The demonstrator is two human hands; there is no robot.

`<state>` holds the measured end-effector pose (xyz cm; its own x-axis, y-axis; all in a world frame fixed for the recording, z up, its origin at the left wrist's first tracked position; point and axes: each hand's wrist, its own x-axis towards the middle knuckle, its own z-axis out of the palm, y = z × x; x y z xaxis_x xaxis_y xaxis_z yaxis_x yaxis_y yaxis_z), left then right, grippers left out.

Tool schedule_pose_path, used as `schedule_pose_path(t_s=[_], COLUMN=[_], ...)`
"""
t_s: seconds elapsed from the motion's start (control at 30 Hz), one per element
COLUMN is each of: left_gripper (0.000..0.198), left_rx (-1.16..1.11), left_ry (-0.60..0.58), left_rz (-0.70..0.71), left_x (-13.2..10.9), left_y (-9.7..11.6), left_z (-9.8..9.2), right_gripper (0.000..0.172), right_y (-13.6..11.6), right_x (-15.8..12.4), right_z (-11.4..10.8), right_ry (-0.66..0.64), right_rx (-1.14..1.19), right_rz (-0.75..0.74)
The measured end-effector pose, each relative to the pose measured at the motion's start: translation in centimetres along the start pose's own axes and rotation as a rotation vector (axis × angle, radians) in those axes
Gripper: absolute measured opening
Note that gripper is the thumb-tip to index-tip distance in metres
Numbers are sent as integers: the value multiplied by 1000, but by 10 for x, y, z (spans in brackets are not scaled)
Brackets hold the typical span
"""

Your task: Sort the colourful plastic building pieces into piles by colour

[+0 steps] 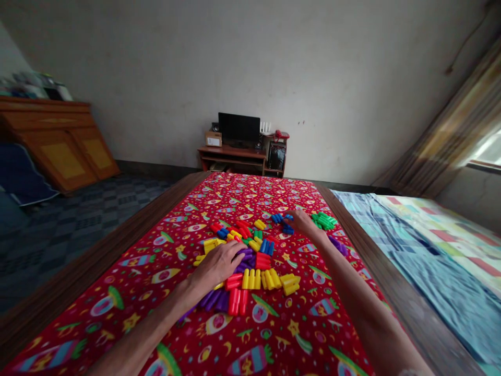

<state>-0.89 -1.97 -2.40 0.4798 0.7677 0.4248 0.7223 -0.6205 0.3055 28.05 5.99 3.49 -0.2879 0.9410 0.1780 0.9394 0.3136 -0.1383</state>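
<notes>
My left hand [224,259] rests over the mixed pile, thumb apart from the fingers, its fingertips touching purple plastic pieces [246,257]. Around it lie ribbed, finger-shaped pieces joined side by side: yellow ones [251,279], red ones [238,302], more purple ones [215,300] and a blue one [266,246]. Farther off, my right hand [303,223] is bent down at a small group of blue pieces, its fingers closed on a blue piece [288,228]; the fingertips are partly hidden. Just right of that hand sit green pieces [324,221], with purple pieces [337,245] behind the forearm.
A red patterned cloth [164,318] covers the table, whose dark wooden edges [360,245] show on both sides. A bed [422,250] stands to the right. A desk with a monitor [239,129] is by the wall, and a wooden cabinet [58,141] at left.
</notes>
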Motion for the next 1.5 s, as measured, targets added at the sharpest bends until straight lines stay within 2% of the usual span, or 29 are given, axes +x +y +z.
schedule_pose_path(t_s=[0.1, 0.17, 0.2, 0.27, 0.33, 0.43, 0.53, 0.6, 0.67, 0.77, 0.87, 0.93, 1.1, 1.17, 1.3, 1.4, 1.5], left_gripper=[19, 21, 23, 29, 33, 35, 30, 27, 25, 28, 29, 28, 26, 21, 9, 8, 25], left_rx=[-102, -220, -283, -401, -500, -581, -520, -435, -336, -173, -47, 5, 82, 106, 120, 98, 80], left_ry=[88, 152, 177, 211, 221, 207, 218, 225, 234, 244, 185, 138, 114, 95, 57, 54, 31], left_rz=[-26, -63, -92, -168, -237, -254, -209, -164, -101, -6, 55, 78, 95, 99, 99, 97, 135], left_x=[3, 5, 6, 7, 8, 8, 8, 8, 8, 7, 4, 2, 0, 0, 0, -1, -2], left_y=[3, 6, 8, 11, 14, 18, 19, 16, 12, 3, -5, -10, -16, -15, -12, -8, -5], left_z=[-4, -6, -8, -10, -11, -13, -15, -17, -16, -11, -3, 3, 8, 7, 5, 5, 6], right_gripper=[28, 31, 32, 31, 28, 27, 25, 30, 35, 33, 27, 26, 27, 33, 39, 42, 47], right_y=[-10, -27, -39, -63, -83, -93, -76, -60, -47, -33, -17, -1, 56, 79, 111, 119, 119], right_x=[-11, -22, -27, -37, -43, -42, -36, -33, -31, -31, -36, -43, -81, -99, -124, -131, -132], right_z=[2, 2, 2, 3, 5, 8, 11, 11, 11, 4, -12, -25, -43, -40, -26, -16, -9], right_ry=[106, 170, 161, 60, -32, -5, 62, 70, 47, -31, -109, -106, 32, 88, 123, 80, 34], right_rx=[62, 231, 341, 524, 597, 573, 602, 647, 658, 595, 455, 326, -28, -79, 9, 103, 121], right_rz=[6, -81, -160, -344, -467, -468, -350, -257, -193, -178, -179, -124, 198, 347, 568, 676, 689])
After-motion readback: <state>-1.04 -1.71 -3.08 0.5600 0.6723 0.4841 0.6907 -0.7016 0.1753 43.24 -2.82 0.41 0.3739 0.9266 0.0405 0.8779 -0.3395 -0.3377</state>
